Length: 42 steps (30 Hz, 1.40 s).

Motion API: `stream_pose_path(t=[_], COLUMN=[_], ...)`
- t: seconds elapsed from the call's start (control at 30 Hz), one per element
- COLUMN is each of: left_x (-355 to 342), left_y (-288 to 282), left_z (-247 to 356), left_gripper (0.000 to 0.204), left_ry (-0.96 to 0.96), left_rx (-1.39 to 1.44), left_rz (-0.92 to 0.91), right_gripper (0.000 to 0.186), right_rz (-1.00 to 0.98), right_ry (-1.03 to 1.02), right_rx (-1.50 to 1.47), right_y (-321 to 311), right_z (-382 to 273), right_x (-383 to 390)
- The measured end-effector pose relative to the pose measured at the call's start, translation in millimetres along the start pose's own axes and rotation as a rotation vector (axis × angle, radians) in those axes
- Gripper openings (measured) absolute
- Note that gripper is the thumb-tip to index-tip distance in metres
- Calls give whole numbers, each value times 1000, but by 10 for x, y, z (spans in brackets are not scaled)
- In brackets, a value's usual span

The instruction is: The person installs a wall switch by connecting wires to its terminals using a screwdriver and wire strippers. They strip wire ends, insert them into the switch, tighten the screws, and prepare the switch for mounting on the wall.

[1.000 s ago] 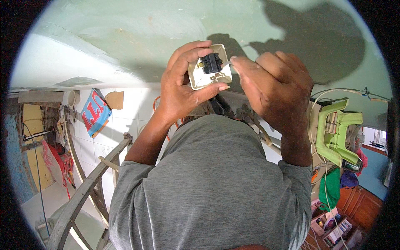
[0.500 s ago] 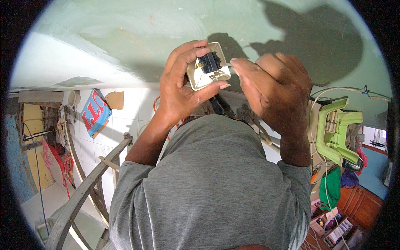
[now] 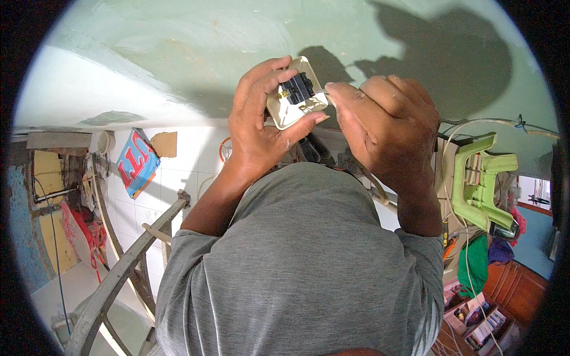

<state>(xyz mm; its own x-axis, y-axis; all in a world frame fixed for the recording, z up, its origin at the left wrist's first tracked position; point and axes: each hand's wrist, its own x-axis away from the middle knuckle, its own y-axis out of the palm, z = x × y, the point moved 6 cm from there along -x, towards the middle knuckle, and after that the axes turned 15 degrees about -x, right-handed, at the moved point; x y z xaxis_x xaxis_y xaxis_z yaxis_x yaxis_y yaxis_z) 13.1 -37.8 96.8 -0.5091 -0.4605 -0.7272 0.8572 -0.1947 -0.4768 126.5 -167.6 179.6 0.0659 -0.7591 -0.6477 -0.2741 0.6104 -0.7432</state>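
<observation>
In the head view my left hand [image 3: 252, 115] grips a cream, square plastic housing [image 3: 285, 119] by its edges, fingers over the top and thumb along the bottom. A black module [image 3: 297, 89] with a brass-coloured terminal sits inside. Beside it, my right hand [image 3: 389, 127] is closed around a thin pale tool [image 3: 323, 92], whose end meets the module's right side; most of the tool is hidden by my fingers.
A pale green wall [image 3: 196, 47] fills the top. A ladder [image 3: 136, 249] stands left, near white tiles [image 3: 184, 154]. At right are a green plastic stool [image 3: 478, 178], a cable [image 3: 487, 123] and cluttered shelves [image 3: 478, 317].
Both hands have shifted slightly up and left along with the housing, which is a little more tilted. My grips look the same.
</observation>
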Motion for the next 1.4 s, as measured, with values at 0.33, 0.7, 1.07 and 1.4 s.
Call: stream_pose_path(t=[0.33,0.7,1.07,1.4], left_x=[17,20,27,70], left_y=[-7,-15,-14,7], left_z=[21,39,83,9], left_gripper=[74,73,74,74], left_ry=[-6,-25,8,-78], left_rx=[1,2,-39,81], left_rz=[-22,-22,-29,-14], right_gripper=[28,24,26,48], right_rz=[39,30,-8,159], right_ry=[-4,10,25,274], right_rx=[0,6,12,-228], right_y=[-41,-15,7,-62], right_z=[27,30,20,271], right_x=[5,-6,16,186])
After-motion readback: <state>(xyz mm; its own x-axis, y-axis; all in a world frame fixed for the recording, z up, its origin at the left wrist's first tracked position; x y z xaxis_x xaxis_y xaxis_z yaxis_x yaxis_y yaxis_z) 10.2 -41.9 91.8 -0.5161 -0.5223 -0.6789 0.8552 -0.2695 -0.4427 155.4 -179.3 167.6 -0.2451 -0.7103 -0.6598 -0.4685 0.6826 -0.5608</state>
